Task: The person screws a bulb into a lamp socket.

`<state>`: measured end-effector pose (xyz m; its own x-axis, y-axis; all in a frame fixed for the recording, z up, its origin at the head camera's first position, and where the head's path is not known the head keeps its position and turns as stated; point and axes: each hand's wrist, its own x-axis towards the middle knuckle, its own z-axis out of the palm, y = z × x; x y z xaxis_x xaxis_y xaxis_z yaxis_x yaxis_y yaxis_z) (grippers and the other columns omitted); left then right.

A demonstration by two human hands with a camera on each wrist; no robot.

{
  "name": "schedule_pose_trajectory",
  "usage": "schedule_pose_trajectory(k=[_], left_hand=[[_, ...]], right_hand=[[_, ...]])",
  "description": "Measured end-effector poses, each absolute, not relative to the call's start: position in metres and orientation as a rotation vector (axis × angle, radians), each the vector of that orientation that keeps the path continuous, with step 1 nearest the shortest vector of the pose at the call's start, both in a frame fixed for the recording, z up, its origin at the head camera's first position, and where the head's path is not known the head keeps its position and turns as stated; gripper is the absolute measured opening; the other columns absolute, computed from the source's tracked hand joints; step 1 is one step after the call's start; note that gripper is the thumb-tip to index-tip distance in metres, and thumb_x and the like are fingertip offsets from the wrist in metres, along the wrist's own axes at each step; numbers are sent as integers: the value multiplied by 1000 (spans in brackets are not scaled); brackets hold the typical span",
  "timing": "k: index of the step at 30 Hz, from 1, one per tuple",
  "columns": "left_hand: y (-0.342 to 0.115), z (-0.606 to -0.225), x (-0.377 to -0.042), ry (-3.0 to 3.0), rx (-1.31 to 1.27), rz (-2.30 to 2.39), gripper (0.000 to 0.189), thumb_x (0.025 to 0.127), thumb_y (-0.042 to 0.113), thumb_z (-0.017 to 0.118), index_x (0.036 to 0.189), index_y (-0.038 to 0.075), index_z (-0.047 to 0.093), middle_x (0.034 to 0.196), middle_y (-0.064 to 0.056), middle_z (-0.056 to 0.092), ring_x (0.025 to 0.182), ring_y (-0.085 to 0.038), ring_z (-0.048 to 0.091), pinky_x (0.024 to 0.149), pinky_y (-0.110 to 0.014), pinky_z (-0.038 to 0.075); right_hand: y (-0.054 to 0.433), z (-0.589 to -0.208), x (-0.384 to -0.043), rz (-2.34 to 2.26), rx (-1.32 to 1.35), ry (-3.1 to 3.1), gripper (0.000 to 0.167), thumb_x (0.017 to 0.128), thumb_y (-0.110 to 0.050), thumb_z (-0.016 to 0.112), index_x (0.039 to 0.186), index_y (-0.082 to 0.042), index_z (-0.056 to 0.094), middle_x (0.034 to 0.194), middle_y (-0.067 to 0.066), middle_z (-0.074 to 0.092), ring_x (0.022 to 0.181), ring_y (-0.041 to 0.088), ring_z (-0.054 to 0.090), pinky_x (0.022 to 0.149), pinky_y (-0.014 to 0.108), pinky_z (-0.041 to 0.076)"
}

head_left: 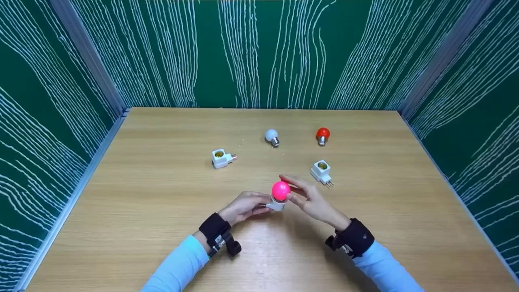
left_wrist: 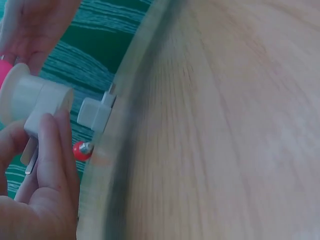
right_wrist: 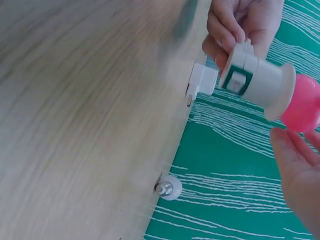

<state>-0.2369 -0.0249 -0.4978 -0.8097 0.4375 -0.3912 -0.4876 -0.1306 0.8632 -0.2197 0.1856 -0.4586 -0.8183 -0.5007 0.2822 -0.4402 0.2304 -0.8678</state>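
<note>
A pink light bulb [head_left: 280, 190] sits upright in a white plug-in lamp socket [head_left: 277, 205] near the middle of the table. My left hand [head_left: 249, 205] pinches the socket by its plug side, fingertips on its body [left_wrist: 45, 102]. At the bulb, the thumb and fingers of my right hand [head_left: 314, 202] hold its round glass from the right. In the right wrist view, a small switch [right_wrist: 236, 82] shows on the socket's side and the pink bulb [right_wrist: 303, 102] lies against my right fingertips. The bulb's screw base is mostly hidden inside the socket.
Farther back on the wooden table [head_left: 162, 227] lie a white bulb [head_left: 271, 137] and a red bulb [head_left: 322, 136]. One white socket [head_left: 221, 158] lies to the left, another [head_left: 321, 172] to the right, just beyond my right hand. Green patterned panels [head_left: 259, 52] border the table.
</note>
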Motion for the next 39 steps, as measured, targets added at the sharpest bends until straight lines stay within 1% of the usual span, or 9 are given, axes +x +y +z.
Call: schedule_pose_trajectory(k=[4,7,12,16,23,28,33,36,39], left_hand=[[-25,-499,-237,1551,-53,1965,34,86,0,57,118,-13,53,110,-23,62,74,-12,66,74,-16,57],[-25,-499,-237,1556,-58,1971,34,86,0,57,118,-12,53,111,-24,61,75,-13,66,75,-16,57],[-23,-500,-236,1561,-72,1997,32,86,-1,57,116,-12,55,107,-21,64,78,-14,66,76,-18,57],[-21,-500,-235,1557,-96,2032,32,85,-2,57,115,-13,55,103,-17,65,77,-14,66,76,-18,57],[-18,-503,-235,1549,-126,2064,32,85,-1,58,115,-11,55,109,-19,64,77,-14,66,76,-18,57],[-16,-504,-235,1552,-143,2086,33,85,1,58,116,-12,54,107,-18,64,79,-13,66,79,-20,57],[-14,-503,-236,1560,-172,2109,33,85,1,59,116,-11,54,106,-18,64,77,-12,66,80,-20,57],[-12,-502,-235,1563,-180,2118,33,85,1,59,116,-11,55,106,-18,64,77,-12,65,79,-20,57],[-12,-502,-235,1568,-174,2120,33,85,1,59,116,-11,55,105,-17,65,78,-12,65,80,-20,57]], right_hand=[[186,-459,-219,-1614,-922,2370,49,91,-9,54,137,-3,39,141,17,39,129,30,39,107,45,37],[185,-458,-219,-1607,-918,2361,48,91,-9,54,136,-5,41,140,16,41,127,29,41,107,42,39],[184,-459,-219,-1650,-904,2369,45,89,-4,56,132,-1,46,134,20,47,123,31,45,104,41,42],[183,-460,-220,-1677,-902,2373,44,87,-4,57,130,2,47,130,22,49,120,34,46,103,41,43],[181,-462,-221,-1700,-892,2408,43,85,2,58,127,5,48,129,23,50,120,34,47,101,37,45],[180,-465,-222,-1755,-930,2468,44,82,1,61,124,8,50,125,26,51,114,38,51,97,38,48],[178,-469,-222,-1735,-1037,2619,45,79,-2,65,121,10,52,120,26,55,109,36,55,92,40,52],[176,-470,-222,-1712,-1069,2714,45,77,0,67,119,11,54,117,25,57,105,34,58,88,39,54],[174,-468,-219,-1709,-1073,2769,45,74,4,68,116,13,55,114,26,58,102,35,59,85,40,56]])
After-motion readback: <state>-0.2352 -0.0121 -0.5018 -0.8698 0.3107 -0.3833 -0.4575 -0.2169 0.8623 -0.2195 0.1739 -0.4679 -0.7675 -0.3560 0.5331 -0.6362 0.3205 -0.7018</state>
